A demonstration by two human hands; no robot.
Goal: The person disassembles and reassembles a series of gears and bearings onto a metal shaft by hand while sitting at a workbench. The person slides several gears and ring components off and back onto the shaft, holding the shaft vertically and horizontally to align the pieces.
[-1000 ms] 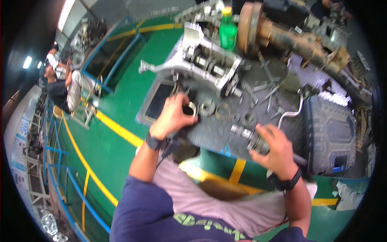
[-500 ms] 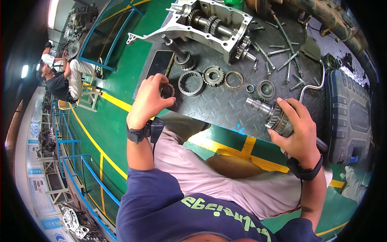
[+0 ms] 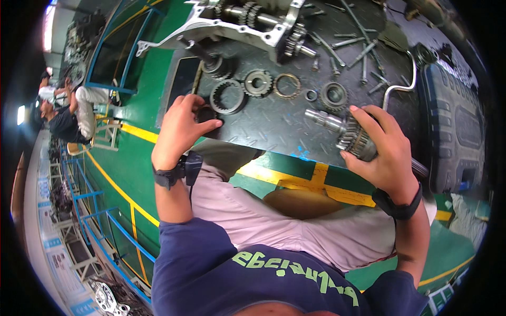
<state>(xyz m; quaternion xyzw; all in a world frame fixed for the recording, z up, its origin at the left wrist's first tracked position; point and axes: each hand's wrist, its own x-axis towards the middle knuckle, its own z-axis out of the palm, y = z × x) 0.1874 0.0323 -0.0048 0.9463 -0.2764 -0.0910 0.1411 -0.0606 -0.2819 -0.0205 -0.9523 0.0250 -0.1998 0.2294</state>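
At the left front of the bench my left hand (image 3: 179, 124) is closed on a small dark gear ring (image 3: 206, 114), fingers behind it and thumb in front. My right hand (image 3: 385, 147) wraps round a gear shaft (image 3: 348, 136) at the front right; its splined end points up and left, and its other end shows below the palm. Between the hands lie a large internally toothed sleeve (image 3: 227, 97), a toothed hub (image 3: 258, 83), a thin brass-coloured ring (image 3: 287, 86), a small collar (image 3: 311, 95) and a gear (image 3: 334, 96). A second shaft with a gear (image 3: 215, 64) stands beyond the sleeve.
An open gearbox housing (image 3: 253, 31) with shafts inside sits at the back. Several bolts (image 3: 342, 45) lie scattered right of it, near a bent metal rod (image 3: 403, 87). A dark tool case (image 3: 456, 126) borders the right. A flat dark device (image 3: 185, 79) lies at left.
The whole view has shifted, so the bench sits higher and further left. Against the toothed sleeve, my left hand has come slightly nearer with the gear ring. My right hand keeps its grip.
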